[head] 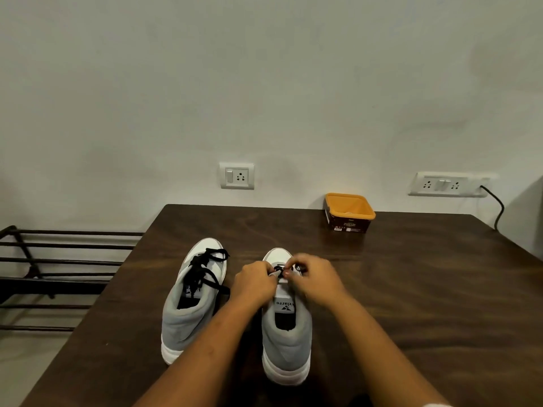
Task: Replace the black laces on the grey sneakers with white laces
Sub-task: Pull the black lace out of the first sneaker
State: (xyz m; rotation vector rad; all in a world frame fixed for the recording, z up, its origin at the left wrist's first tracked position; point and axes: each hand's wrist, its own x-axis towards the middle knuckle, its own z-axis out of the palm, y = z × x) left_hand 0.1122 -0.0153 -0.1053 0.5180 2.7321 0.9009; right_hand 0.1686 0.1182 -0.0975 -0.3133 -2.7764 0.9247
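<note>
Two grey sneakers with white soles stand side by side on the dark wooden table (pixel 411 289), toes pointing away from me. The left sneaker (pixel 188 306) has its black lace (pixel 205 268) threaded loosely across the front. Over the front of the right sneaker (pixel 286 333) both hands meet. My left hand (pixel 255 282) and my right hand (pixel 316 279) each pinch the black lace (pixel 279 270) of that shoe with curled fingertips. Most of that lace is hidden under my fingers. No white laces are visible.
An open orange-rimmed dark box (pixel 349 212) stands at the table's far edge near the wall. A black metal rack (pixel 58 268) sits to the left of the table. Wall sockets (pixel 236 175) and a plugged cable (pixel 496 210) are behind.
</note>
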